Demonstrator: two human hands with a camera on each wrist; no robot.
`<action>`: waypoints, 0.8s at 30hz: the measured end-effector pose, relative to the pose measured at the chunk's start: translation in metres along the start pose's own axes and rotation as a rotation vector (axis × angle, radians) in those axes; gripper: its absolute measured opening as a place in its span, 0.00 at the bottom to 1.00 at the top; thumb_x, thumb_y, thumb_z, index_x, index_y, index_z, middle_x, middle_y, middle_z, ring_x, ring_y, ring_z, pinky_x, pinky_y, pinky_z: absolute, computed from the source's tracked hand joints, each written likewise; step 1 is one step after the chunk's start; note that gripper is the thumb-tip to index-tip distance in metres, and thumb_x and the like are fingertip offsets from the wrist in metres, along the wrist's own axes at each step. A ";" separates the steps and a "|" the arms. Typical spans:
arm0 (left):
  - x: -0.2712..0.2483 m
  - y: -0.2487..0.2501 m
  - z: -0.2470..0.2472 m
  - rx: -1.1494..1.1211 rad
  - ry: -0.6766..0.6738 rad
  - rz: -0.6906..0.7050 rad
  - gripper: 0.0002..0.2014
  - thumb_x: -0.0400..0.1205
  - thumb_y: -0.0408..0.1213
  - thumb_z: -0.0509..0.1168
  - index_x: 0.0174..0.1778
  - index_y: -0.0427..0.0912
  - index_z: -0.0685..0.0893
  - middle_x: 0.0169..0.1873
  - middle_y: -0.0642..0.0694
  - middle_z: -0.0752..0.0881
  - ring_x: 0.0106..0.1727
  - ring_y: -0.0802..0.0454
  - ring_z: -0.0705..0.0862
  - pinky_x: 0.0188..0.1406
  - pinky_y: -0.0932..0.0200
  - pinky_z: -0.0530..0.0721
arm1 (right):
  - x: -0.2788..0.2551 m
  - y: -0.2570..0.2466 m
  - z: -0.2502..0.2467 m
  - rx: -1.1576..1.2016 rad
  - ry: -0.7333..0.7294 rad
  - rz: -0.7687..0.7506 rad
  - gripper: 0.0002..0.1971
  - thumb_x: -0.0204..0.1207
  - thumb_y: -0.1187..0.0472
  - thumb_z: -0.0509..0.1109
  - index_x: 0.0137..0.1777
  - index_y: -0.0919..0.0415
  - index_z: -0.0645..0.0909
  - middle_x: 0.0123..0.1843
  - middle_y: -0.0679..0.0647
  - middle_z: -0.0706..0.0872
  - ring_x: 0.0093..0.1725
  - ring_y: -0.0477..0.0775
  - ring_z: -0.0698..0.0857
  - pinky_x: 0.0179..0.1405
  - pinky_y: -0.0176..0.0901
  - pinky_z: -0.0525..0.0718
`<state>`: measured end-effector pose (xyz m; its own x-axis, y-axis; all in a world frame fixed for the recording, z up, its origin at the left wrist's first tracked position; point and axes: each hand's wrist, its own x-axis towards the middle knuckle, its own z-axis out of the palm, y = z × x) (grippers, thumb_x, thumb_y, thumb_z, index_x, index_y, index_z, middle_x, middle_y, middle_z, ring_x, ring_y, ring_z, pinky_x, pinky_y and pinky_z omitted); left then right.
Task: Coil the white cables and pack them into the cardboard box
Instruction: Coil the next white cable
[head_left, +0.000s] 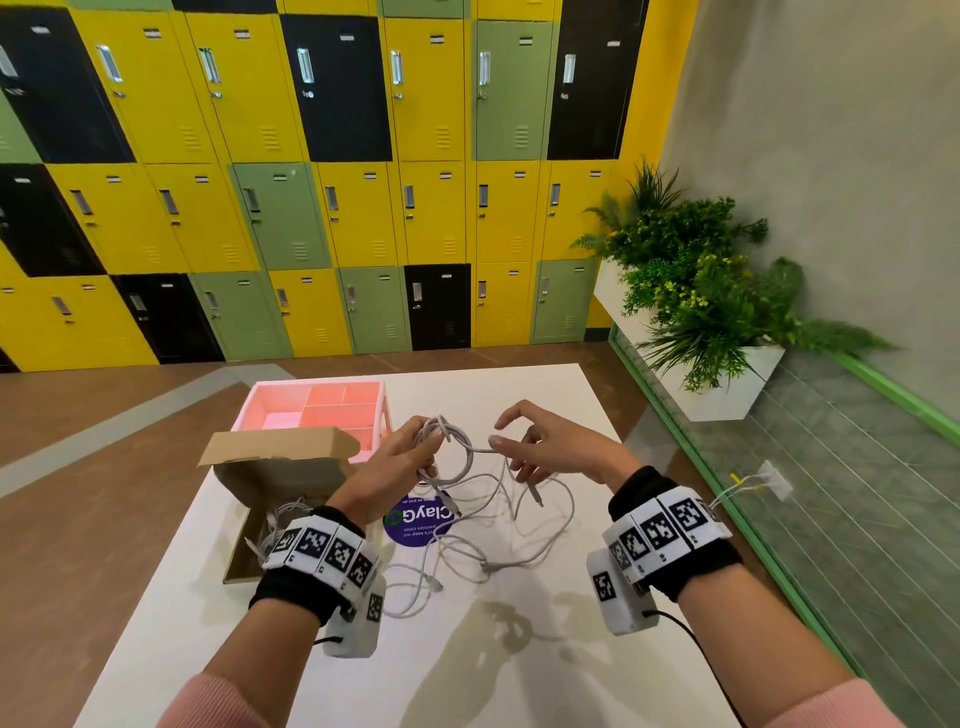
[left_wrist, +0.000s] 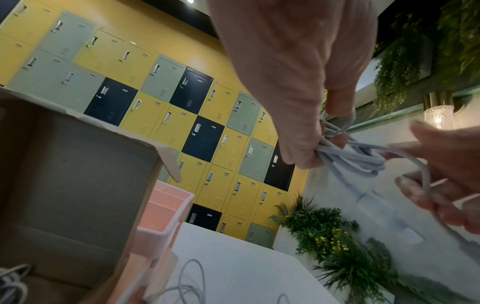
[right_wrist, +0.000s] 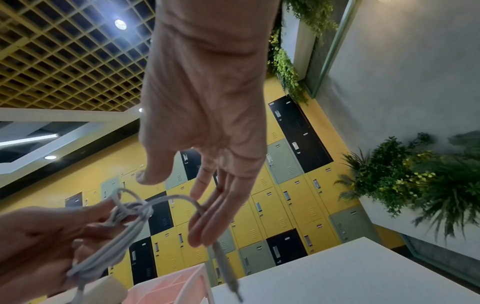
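My left hand (head_left: 418, 452) grips a small coil of white cable (head_left: 457, 457) above the white table (head_left: 363, 665). The same coil (left_wrist: 353, 160) shows bunched under the fingers in the left wrist view. My right hand (head_left: 514, 447) is just right of it, thumb and index finger spread. Its lower fingers (left_wrist: 415, 185) curl round the cable's free length. The plug end (right_wrist: 226, 265) hangs below the right hand (right_wrist: 207, 144). More white cables (head_left: 467, 551) lie tangled on the table. The open cardboard box (head_left: 280, 467) at the left holds coiled cables (head_left: 275, 525).
A pink divided tray (head_left: 322, 410) stands behind the box. A round purple sticker (head_left: 415, 525) lies under the loose cables. Coloured lockers (head_left: 337, 208) fill the far wall, and a white planter with greenery (head_left: 701, 312) stands at the right.
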<state>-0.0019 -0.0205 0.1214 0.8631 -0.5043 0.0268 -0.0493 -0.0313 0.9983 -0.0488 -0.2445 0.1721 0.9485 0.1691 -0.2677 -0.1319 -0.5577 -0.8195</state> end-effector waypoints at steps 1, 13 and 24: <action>0.000 0.001 0.002 0.031 -0.010 0.009 0.20 0.83 0.50 0.62 0.55 0.34 0.76 0.37 0.49 0.72 0.36 0.56 0.71 0.42 0.56 0.73 | 0.000 -0.002 0.002 -0.060 0.010 -0.023 0.24 0.75 0.40 0.68 0.67 0.49 0.71 0.43 0.60 0.86 0.39 0.53 0.89 0.44 0.47 0.90; 0.009 -0.004 0.012 0.237 0.056 0.050 0.04 0.85 0.34 0.63 0.49 0.38 0.81 0.33 0.45 0.79 0.32 0.53 0.74 0.29 0.62 0.75 | 0.010 -0.007 0.028 -0.496 0.017 -0.329 0.36 0.73 0.52 0.75 0.75 0.36 0.59 0.36 0.57 0.88 0.26 0.45 0.81 0.38 0.48 0.85; 0.013 -0.009 0.017 -0.033 0.169 -0.030 0.08 0.86 0.38 0.61 0.48 0.36 0.78 0.28 0.50 0.71 0.26 0.59 0.68 0.25 0.66 0.71 | 0.020 0.000 0.044 -0.572 0.349 -0.380 0.23 0.77 0.55 0.68 0.71 0.49 0.69 0.33 0.44 0.80 0.34 0.49 0.78 0.33 0.46 0.78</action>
<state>0.0014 -0.0420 0.1123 0.9363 -0.3512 0.0029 -0.0084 -0.0141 0.9999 -0.0422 -0.2053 0.1449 0.9472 0.2204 0.2330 0.3009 -0.8619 -0.4081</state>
